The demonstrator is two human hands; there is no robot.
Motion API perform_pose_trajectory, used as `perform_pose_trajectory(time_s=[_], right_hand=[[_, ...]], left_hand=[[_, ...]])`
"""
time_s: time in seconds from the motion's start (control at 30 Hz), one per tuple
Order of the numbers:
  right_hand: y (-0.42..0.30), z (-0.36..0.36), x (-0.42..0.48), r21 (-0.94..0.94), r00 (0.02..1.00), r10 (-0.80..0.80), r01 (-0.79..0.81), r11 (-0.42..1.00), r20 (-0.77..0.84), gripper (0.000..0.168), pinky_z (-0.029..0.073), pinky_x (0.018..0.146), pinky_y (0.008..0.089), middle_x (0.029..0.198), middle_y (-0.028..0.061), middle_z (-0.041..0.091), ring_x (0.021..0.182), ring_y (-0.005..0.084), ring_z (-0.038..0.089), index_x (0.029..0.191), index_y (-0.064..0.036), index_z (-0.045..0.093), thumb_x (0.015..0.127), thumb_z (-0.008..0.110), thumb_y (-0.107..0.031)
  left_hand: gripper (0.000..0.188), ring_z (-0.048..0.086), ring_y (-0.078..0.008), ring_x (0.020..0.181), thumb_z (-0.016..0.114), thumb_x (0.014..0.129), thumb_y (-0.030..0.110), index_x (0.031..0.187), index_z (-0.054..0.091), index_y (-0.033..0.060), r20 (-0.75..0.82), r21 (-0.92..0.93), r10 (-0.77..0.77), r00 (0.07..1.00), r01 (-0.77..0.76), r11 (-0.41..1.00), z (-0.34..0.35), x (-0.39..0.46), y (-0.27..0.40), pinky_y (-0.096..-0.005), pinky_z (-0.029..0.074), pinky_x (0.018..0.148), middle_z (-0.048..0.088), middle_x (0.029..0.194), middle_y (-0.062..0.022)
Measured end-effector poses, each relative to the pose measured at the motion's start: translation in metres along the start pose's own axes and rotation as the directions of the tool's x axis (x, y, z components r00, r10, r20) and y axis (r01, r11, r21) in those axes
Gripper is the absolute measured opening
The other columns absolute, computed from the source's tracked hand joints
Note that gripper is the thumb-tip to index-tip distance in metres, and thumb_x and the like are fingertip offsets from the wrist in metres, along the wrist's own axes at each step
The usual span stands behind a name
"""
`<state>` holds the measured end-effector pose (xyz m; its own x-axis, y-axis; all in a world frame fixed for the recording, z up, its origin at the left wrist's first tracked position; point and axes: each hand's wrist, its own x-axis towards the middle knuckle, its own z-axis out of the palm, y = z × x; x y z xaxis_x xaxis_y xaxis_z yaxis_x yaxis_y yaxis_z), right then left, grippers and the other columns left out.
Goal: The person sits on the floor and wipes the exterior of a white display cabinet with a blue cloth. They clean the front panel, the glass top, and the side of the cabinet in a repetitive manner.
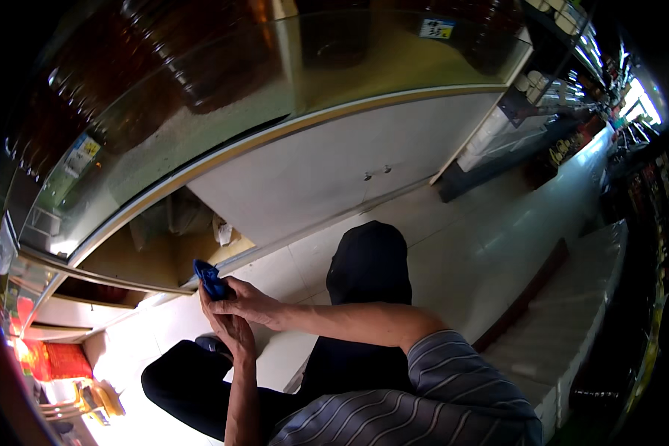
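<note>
A bunched, dark blue piece of cloth or thin plastic (211, 280) pokes up from between my two hands; which material it is, I cannot tell. My left hand (229, 330) holds it from below, palm turned inward. From the right, my right hand (252, 304) lies across the left palm, its fingers on the lower part of the blue piece, which they hide. Both hands are just in front of the open compartment (161, 253) of a low cabinet, where translucent plastic bags (173, 214) lie in shadow.
Above the white sliding door (334, 153) runs a glass display case (245, 100) with large dark jars and price cards. White wrapped packs (568, 312) are stacked at my right. A red item (67, 361) and a wooden stool (97, 398) stand lower left on the tiled floor (457, 245).
</note>
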<state>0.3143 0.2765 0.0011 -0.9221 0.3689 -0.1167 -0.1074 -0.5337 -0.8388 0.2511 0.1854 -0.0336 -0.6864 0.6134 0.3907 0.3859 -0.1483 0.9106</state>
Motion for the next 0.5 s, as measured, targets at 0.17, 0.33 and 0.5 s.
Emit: perform_pose_trajectory(time_s=[0.17, 0.33, 0.5], right_hand=[[-0.008, -0.022, 0.001, 0.030, 0.991, 0.090, -0.088, 0.996, -0.097, 0.035, 0.045, 0.090, 0.0293, 0.099, 0.0024, 0.060, 0.097, 0.0125, 0.056, 0.118, -0.004, 0.060, 0.089, 0.065, -0.023], [-0.025, -0.025, -0.004, 0.125, 0.999, 0.032, -0.030, 0.992, -0.012, 0.032, 0.050, 0.083, 0.0291, 0.095, 0.0052, 0.064, 0.089, 0.0141, 0.060, 0.113, -0.002, 0.062, 0.084, 0.061, -0.015], [-0.040, -0.023, -0.015, 0.113, 0.988, 0.061, -0.078, 0.991, 0.142, 0.040, 0.052, 0.091, 0.0311, 0.108, 0.0066, 0.066, 0.099, 0.0152, 0.063, 0.123, -0.003, 0.061, 0.085, 0.061, -0.015]], left_hand=[[0.058, 0.037, -0.0273, 0.141, 0.052, 0.099, 0.016, 0.150, 0.032, -0.0023, 0.021, -0.062, -0.129, 0.991, 0.130, 0.990, 0.003, -0.002, 0.030, -0.0374, 0.022, 0.118, 0.041, 0.152, -0.0164], [0.052, 0.047, -0.0275, 0.132, 0.046, 0.102, 0.027, 0.144, 0.041, -0.0024, -0.123, -0.207, -0.403, 0.907, 0.374, 0.904, -0.022, 0.008, 0.044, -0.0394, 0.032, 0.112, 0.051, 0.140, -0.0162], [0.039, 0.059, -0.0219, 0.114, 0.058, 0.097, 0.025, 0.131, 0.053, 0.0047, 0.329, -0.582, -0.532, 0.780, 0.611, 0.536, -0.048, 0.017, 0.036, -0.0410, 0.044, 0.104, 0.063, 0.122, -0.0096]])
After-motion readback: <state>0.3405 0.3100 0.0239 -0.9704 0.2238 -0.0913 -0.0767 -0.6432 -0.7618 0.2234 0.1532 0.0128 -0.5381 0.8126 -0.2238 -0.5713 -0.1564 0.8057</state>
